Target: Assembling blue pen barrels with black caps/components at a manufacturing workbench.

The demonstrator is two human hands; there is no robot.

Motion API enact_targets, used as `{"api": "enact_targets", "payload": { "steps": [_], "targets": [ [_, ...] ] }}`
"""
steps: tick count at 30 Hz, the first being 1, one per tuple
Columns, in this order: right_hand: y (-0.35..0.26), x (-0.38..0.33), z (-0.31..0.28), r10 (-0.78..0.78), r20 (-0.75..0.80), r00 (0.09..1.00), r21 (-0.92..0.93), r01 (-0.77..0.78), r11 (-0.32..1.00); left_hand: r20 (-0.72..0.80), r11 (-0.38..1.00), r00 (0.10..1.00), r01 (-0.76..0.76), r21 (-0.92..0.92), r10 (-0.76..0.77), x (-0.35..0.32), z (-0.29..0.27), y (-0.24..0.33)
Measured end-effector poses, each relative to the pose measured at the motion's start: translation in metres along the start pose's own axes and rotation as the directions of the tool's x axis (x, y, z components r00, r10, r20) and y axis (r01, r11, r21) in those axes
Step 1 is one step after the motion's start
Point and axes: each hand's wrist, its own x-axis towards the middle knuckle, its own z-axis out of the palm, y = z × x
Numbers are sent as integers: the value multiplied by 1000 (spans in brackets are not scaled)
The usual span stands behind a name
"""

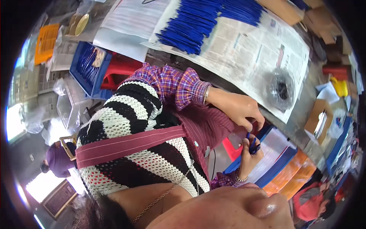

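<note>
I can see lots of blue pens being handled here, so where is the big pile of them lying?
In the head view, the pile of blue pens lies at the top centre on the newspaper spread over the table, beyond both hands.

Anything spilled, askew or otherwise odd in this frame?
Nothing spilled or damaged. The blue pens lie in a tidy fan on the newspaper. The one oddity is the view itself: it is tilted, with the left hand and right hand entering sideways.
</note>
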Motion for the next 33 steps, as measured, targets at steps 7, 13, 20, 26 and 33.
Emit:
{"api": "enact_targets", "payload": {
  "steps": [7, 13, 20, 26, 33],
  "targets": [
    [-22, 84, -27, -168, 176, 970, -80, 184, 980, -301, 996, 953, 60, 65, -37, -19, -16, -3],
    [-64, 200, 3, -40, 106, 994, 189, 20, 982, -586, 984, 808, 150, 97, -65, -59, -29, -24],
    [-81, 360, 32, -60, 111, 992, 745, -43, 665, -735, 977, 656, 208, -44, -173, -54, -32, -29],
    [-138, 387, 52, 20, -9, 1000, 877, -2, 480, -708, 986, 706, 118, 119, 1, -46, -27, 12],
    [-143, 372, 60, -62, -179, 982, 836, 185, 517, -692, 981, 717, 60, 185, 87, -38, -23, 15]
  ]
}}
